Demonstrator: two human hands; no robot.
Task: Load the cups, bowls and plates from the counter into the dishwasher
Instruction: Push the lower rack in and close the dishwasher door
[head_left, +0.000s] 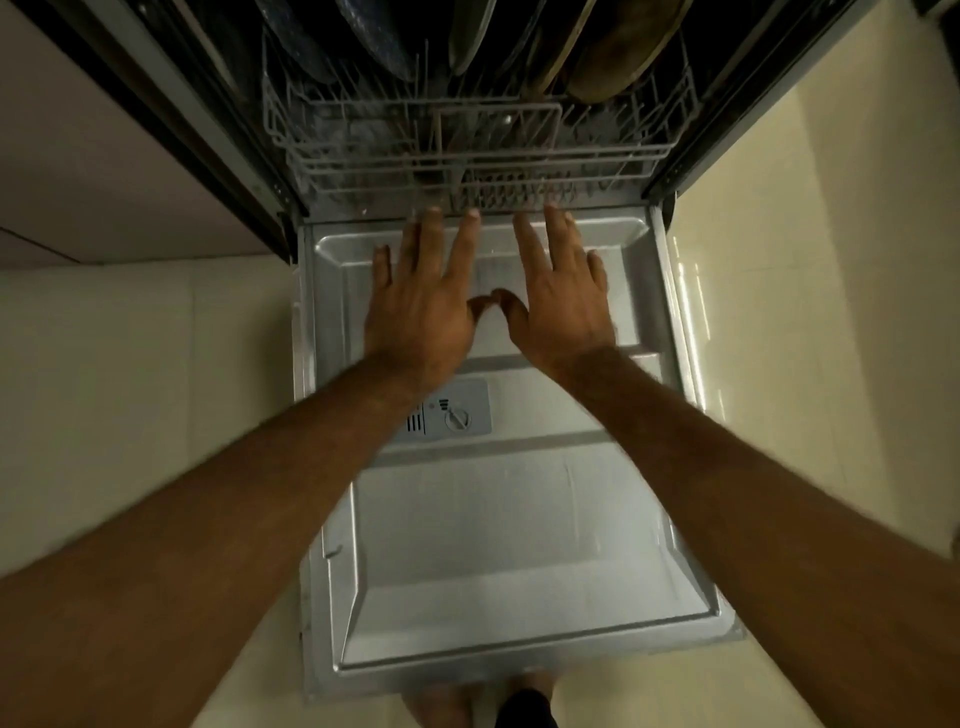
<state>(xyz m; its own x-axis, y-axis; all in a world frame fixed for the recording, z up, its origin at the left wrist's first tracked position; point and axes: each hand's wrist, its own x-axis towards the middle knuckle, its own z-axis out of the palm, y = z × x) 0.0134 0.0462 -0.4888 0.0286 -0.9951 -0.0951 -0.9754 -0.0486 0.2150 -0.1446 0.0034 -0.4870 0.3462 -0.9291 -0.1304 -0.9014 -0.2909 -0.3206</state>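
Note:
The dishwasher door (498, 545) lies flat open below me, its steel inner face up. Past it the grey wire lower rack (322, 135) sits inside the machine, with several plates (613, 57) standing upright in its back rows. My left hand (421, 296) and my right hand (561, 296) stretch forward side by side, fingers straight and spread, their tips at the rack's front edge. Neither hand holds anything. No cups or bowls can be made out.
A detergent dispenser (457, 415) with a round cap sits mid-door, partly under my left forearm. Pale cabinet fronts (78, 156) flank the machine on the left, and beige floor tiles (831, 260) lie on both sides. My foot (519, 706) stands at the door's near edge.

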